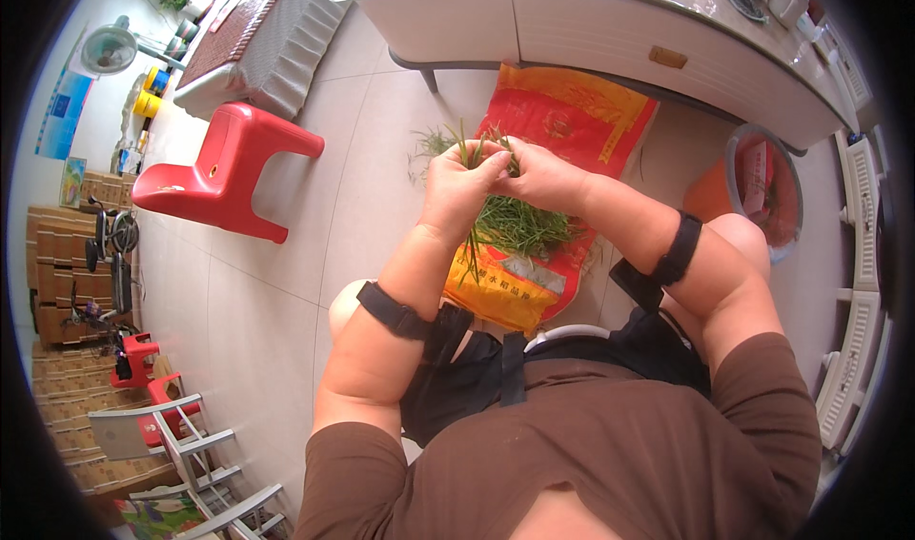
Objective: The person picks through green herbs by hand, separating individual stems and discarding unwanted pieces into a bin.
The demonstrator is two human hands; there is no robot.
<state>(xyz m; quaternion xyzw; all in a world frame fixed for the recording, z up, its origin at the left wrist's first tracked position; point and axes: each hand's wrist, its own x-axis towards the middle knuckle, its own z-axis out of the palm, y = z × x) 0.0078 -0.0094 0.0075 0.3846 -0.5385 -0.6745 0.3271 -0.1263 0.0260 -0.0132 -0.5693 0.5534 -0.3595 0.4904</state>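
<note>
My left hand [457, 179] is closed around a few long green stems [472, 243], whose ends hang below it and stick up above. Touching it at the fingertips, my right hand [532, 172] pinches part of the same greens. Under both hands, a pile of thin green leafy stalks [525, 227] lies on a red and yellow printed sack [565, 125] spread on the floor. Wispy trimmings [432, 143] lie on the tiles to the left of the sack.
A red plastic child's chair [229, 175] stands at the left. A white cabinet [586, 32] runs along the far side. To the right is a grey-rimmed bin [790, 218] with a package inside. A folding metal ladder [207, 461] stands lower left, near stacked cartons [64, 268].
</note>
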